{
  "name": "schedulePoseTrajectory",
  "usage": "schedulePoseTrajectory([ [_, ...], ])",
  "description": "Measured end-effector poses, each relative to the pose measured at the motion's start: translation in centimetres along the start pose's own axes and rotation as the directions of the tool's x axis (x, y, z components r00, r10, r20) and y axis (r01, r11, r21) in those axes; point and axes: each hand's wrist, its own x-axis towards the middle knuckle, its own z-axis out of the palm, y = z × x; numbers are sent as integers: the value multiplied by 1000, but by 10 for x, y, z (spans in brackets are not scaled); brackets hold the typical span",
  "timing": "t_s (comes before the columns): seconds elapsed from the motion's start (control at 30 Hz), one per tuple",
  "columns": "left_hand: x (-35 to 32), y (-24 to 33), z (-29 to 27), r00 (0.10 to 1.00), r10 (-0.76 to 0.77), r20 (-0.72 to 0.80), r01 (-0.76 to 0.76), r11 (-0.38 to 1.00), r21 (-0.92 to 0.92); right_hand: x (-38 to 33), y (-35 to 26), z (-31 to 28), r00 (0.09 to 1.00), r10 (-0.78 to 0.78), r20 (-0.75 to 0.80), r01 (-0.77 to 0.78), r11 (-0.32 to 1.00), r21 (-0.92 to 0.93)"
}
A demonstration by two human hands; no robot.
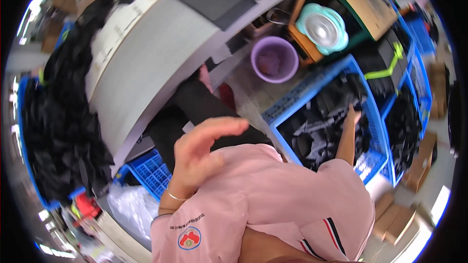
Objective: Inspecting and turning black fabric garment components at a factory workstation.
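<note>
- I see my left hand raised in the centre of the frame, fingers spread loosely and slightly curled, palm open, gripping nothing. A thin silver bracelet circles its wrist.
- My right hand is stretched out to the right of centre, reaching down into a blue plastic crate. Its fingers are sunk among the contents, so I cannot tell whether they are closed on a piece or only touching the pile.
- The crate sits right of centre and is filled with black and grey fabric pieces, heaped loosely.
- My pink short-sleeved shirt fills the lower centre of the frame, with a round badge on the left sleeve and dark stripes at the right sleeve hem.
- A long pale grey table runs diagonally across the upper left.
- A large heap of black fabric lies along the left side of the frame.
- A purple round bucket stands on the floor in the upper centre, just above the crate.
- A small mint-green fan sits to the upper right of the bucket.
- A second blue crate shows at lower left, under the table edge, just left of my raised hand.
</note>
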Motion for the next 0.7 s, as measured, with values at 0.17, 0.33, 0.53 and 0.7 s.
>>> schedulePoseTrajectory([
  [0.17,-3,72,40,754,655,-58,-652,756,54,-102,0,94,934,344,-92,-309,656,-688],
  [0.33,-11,101,38,359,933,-10,-932,358,-55,-220,-62,152,951,215,221,9,699,-715],
  [0.53,-42,117,-8,389,914,118,-911,401,-101,-283,-107,183,826,87,556,232,848,-477],
  [0.7,-68,100,-65,853,149,-500,190,-981,32,-305,-150,210,768,205,607,75,913,-402],
])
